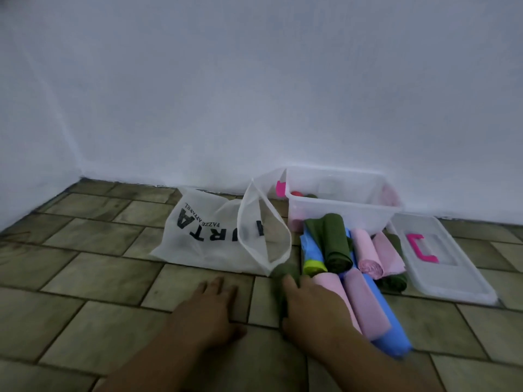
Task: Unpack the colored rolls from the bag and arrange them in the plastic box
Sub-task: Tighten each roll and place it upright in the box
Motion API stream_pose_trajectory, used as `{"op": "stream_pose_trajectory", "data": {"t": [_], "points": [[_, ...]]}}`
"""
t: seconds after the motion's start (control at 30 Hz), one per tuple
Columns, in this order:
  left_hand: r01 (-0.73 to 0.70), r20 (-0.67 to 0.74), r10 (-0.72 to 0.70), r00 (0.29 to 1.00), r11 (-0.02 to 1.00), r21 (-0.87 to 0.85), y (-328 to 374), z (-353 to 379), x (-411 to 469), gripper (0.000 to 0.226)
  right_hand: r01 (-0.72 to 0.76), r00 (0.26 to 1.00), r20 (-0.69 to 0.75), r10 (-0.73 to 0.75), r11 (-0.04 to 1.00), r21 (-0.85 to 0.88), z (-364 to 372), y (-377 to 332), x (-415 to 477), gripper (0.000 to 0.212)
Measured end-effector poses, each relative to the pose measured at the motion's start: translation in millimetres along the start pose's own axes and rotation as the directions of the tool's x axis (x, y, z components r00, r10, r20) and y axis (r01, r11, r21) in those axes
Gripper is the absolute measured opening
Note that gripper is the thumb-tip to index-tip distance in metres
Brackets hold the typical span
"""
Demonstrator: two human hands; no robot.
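Observation:
The white mesh bag (pixel 215 236) with black lettering lies on the tiled floor, its mouth gaping toward the right. The clear plastic box (pixel 339 210) stands against the wall with a few rolls inside. In front of the box lie several rolls: dark green (pixel 336 244), pink (pixel 368 253), blue (pixel 387 321) and another pink (pixel 365 301). My right hand (pixel 314 309) grips a blurred dark green roll (pixel 283 274) on the floor just below the bag's mouth. My left hand (pixel 209 304) rests flat on the tiles with its fingers straight, holding nothing.
The box's clear lid (pixel 452 281) with a pink handle lies flat on the floor to the right of the rolls. A white wall runs close behind the bag and box. Bare tiles stretch to the left and in front of me.

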State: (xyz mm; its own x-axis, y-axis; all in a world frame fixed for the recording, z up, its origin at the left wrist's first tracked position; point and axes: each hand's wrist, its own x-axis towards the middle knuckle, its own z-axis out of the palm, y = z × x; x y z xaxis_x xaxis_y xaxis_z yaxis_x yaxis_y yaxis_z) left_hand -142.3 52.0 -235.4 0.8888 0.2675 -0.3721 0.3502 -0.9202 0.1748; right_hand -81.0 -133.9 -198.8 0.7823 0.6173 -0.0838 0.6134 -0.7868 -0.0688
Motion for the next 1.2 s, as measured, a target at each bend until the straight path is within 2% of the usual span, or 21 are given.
{"op": "stream_pose_trajectory", "data": {"t": [0.13,0.2,0.3,0.4,0.5,0.57,0.63,0.67,0.73,0.77,0.9,0.97,1.07,1.2], "points": [[-0.087,-0.102,0.087,0.991,0.996,0.002,-4,-2,-7,0.083,0.233,0.971,-0.051,-0.232,0.972,0.028,10,-9,-18,0.046],[-0.099,-0.103,0.1,0.99,0.995,0.012,-9,-6,-8,0.074,0.287,0.955,-0.099,-0.281,0.956,0.063,13,-9,-23,0.046],[-0.083,-0.062,0.076,0.995,0.987,-0.137,-16,-22,-9,0.051,0.328,0.937,-0.168,-0.307,0.938,0.113,18,-6,-27,0.042],[-0.08,-0.205,0.027,0.978,0.964,-0.254,-15,-42,-17,0.045,0.392,0.91,-0.206,-0.36,0.908,0.148,22,-6,-36,0.036],[-0.219,-0.367,0.105,0.924,0.934,-0.284,0,-49,-24,0.037,0.528,0.849,-0.06,-0.525,0.843,0.106,29,-5,-47,0.035],[-0.309,-0.33,0.22,0.918,0.918,-0.248,12,-44,-26,0.034,0.595,0.8,0.029,-0.599,0.798,0.095,32,-2,-56,0.034],[-0.341,-0.198,0.31,0.93,0.929,-0.143,24,-35,-25,0.041,0.54,0.84,-0.079,-0.536,0.816,0.207,29,0,-66,0.032],[-0.349,-0.142,0.338,0.93,0.935,-0.062,29,-31,-23,0.043,0.471,0.882,-0.183,-0.435,0.833,0.291,25,0,-68,0.032],[-0.369,-0.114,0.367,0.923,0.929,0.0,35,-27,-21,0.036,0.334,0.923,-0.311,-0.225,0.871,0.361,16,2,-64,0.031],[-0.376,-0.121,0.373,0.92,0.927,-0.003,37,-27,-19,0.034,0.282,0.931,-0.325,-0.167,0.894,0.347,11,3,-59,0.032],[-0.382,-0.051,0.383,0.922,0.924,0.019,40,-34,-15,0.035,0.156,0.984,-0.124,-0.124,0.942,0.296,9,6,-44,0.028],[-0.383,0.005,0.383,0.924,0.923,0.025,40,-37,-13,0.039,0.141,0.987,-0.119,-0.105,0.921,0.364,13,6,-42,0.031],[-0.414,0.068,0.408,0.91,0.901,0.134,42,-34,-10,0.047,0.097,0.992,-0.117,-0.041,0.847,0.522,16,8,-43,0.042],[-0.412,0.027,0.411,0.911,0.906,0.1,48,-20,-11,0.044,0.075,0.996,-0.083,-0.03,0.775,0.627,21,10,-47,0.051]]}}
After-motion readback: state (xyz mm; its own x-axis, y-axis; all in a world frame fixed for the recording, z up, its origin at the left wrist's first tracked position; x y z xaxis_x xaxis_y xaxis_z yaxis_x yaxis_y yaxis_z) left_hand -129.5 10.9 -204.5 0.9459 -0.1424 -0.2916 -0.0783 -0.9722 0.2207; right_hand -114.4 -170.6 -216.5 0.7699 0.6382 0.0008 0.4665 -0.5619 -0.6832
